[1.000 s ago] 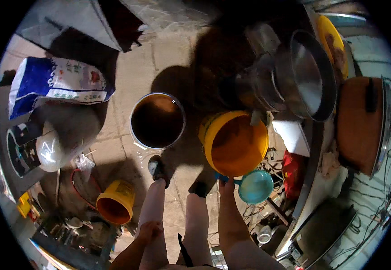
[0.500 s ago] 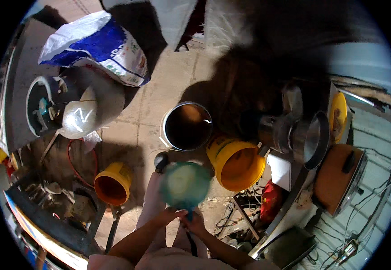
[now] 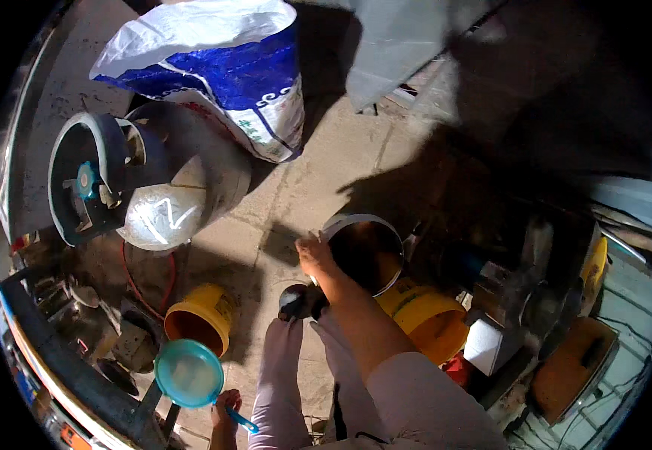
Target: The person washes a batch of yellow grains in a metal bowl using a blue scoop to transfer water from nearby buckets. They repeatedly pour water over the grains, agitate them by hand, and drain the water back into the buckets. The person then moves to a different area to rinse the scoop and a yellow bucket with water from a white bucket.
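Note:
My left hand (image 3: 227,409), at the lower left, is closed around the handle of a round teal strainer (image 3: 189,373) with a pale, mesh-like middle. The strainer is held level beside the small yellow bucket (image 3: 204,315). Stretched forward, my right hand (image 3: 314,253) has its fingers curled at the left edge of a pale-rimmed bucket (image 3: 365,253). The bucket is dark inside, with a brownish lit patch. My fingers seem to grip its rim or bail; which of these I cannot tell. A larger yellow bucket (image 3: 434,326) stands just right of my forearm, partly hidden by it.
A grey gas cylinder (image 3: 198,180) stands at the left, with a white-and-blue woven sack (image 3: 236,82) behind it. Metal pans and a brown board (image 3: 572,367) lie along the right. A dark metal frame (image 3: 78,367) runs along the lower left. My shoe (image 3: 293,301) is close to the bucket.
Both hands were together on the strainer's handle in front of me. My left hand has carried it left, while my right hand has let go and reached forward to the pale-rimmed bucket. The view has shifted.

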Available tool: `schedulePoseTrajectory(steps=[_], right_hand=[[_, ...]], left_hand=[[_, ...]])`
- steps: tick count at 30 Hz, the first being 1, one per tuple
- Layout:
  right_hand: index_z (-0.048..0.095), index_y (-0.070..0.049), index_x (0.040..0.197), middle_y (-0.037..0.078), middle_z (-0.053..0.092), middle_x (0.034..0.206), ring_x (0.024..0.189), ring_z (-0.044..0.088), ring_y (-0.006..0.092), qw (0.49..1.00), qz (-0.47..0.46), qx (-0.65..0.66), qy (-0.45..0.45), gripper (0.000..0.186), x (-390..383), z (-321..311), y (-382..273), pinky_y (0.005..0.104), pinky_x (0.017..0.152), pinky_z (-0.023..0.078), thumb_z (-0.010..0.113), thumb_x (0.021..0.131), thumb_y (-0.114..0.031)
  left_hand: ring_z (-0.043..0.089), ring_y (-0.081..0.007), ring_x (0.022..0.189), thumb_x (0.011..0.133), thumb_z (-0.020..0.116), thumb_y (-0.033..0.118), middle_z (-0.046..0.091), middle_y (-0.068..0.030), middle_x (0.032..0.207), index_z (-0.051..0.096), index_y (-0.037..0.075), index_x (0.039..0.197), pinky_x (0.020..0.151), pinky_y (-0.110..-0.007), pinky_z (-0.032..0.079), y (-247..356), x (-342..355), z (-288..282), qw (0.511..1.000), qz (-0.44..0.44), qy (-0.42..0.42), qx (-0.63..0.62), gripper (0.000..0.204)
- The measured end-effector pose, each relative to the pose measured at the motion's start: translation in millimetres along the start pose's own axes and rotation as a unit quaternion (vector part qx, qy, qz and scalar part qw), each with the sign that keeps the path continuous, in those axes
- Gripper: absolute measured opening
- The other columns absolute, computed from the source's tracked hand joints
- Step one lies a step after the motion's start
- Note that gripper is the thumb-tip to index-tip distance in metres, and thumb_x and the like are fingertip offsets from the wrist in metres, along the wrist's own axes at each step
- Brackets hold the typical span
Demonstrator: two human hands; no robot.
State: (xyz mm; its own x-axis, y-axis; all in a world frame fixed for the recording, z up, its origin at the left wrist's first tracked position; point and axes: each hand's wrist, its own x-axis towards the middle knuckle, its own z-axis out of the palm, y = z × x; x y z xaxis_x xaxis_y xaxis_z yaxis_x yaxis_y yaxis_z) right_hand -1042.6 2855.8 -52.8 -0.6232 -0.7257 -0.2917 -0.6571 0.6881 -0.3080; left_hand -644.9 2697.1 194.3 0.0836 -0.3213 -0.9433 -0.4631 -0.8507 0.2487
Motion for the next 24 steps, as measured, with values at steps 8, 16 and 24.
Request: schedulePoseTrajectory(steps=[8,16,24], right_hand=[[0.068,-0.006,0.083,0.010,0.053,0.104,0.103,0.047,0.0268,0.992,-0.032,-0.034,-0.118,0.023,-14.2,-27.1,10.1,0.0383,0.094,0.034,0.063,0.071,-0.025],[0.047,-0.005,0.110,0.018,0.056,0.092,0.087,0.057,0.0344,0.912,0.350,0.213,-0.021,0.042,-108.1,-54.7,57.8,0.0430,0.074,0.048,0.059,0.069,-0.004],[0.057,0.003,0.083,0.020,0.062,0.076,0.074,0.061,0.0309,0.831,0.333,0.443,-0.042,0.037,-130.9,-62.4,72.5,0.0430,0.063,0.046,0.064,0.072,-0.032]], left_hand=[[0.059,-0.0178,0.081,0.075,0.063,0.022,0.062,-0.0065,0.084,0.060,0.004,0.084,0.076,-0.031,0.049,-19.9,-17.3,17.7,0.993,-0.056,0.027,-0.103,0.021],[0.060,-0.0203,0.077,0.073,0.061,0.017,0.063,-0.0088,0.081,0.061,0.002,0.084,0.072,-0.031,0.051,-2.0,-51.6,34.9,0.999,-0.037,-0.027,-0.022,0.018],[0.056,-0.0171,0.066,0.086,0.051,0.028,0.060,-0.0088,0.078,0.060,0.002,0.079,0.057,-0.028,0.048,30.5,-114.8,72.5,0.858,0.293,-0.185,0.378,0.029]])
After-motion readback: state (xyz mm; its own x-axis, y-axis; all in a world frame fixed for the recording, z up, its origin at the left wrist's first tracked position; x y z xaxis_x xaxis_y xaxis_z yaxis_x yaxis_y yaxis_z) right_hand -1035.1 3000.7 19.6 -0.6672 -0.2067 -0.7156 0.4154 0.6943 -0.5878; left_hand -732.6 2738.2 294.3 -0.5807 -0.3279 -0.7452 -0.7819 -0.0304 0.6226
